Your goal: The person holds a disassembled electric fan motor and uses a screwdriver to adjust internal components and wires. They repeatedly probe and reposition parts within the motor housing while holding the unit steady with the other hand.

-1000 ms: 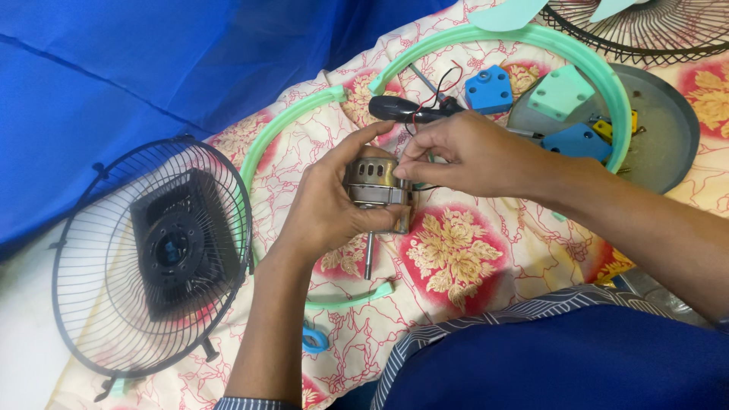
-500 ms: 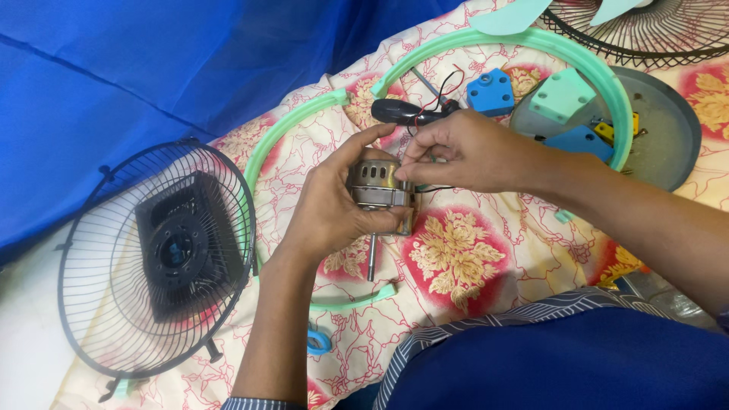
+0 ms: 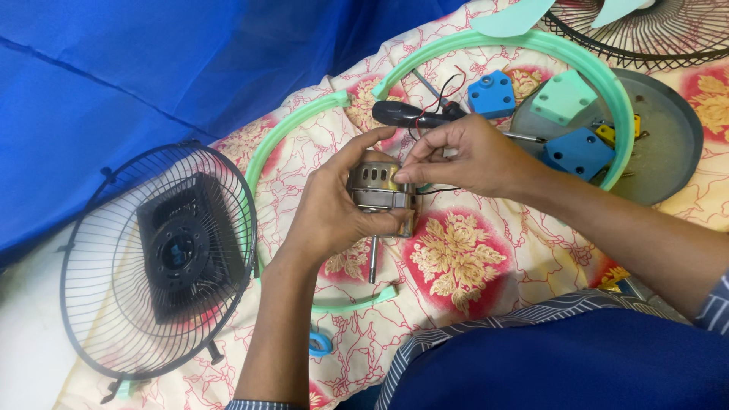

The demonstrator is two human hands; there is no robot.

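Across a flowered cloth (image 3: 456,258) spread over blue sheeting (image 3: 152,68), fan parts lie about the person's two hands, and very little has shifted over the last second — the view has only slid a touch, while the grip on the motor looks the same as before. Largest is the black wire fan guard (image 3: 156,258) at the left, lying flat with its square dark hub in the middle; next come two mint-green rings, the big one (image 3: 607,83) at the upper right framing a grey round plate (image 3: 668,137) with blue blocks (image 3: 577,152) and a pale green block (image 3: 563,97) on it. A black-handled screwdriver (image 3: 406,115) lies just beyond the hands (red and black wires curl near its tip). Smallest, and at the centre, is the metal fan motor (image 3: 377,190), raised above the cloth with its shaft pointing down. The left hand (image 3: 334,216) wraps it from the side, fingers curled firmly round the casing; the right hand (image 3: 463,156) has thumb and forefinger pinched narrowly at the motor's top edge, where a thin dark wire leads off — so the fine handling at that spot seems to be continuing rather than finished.
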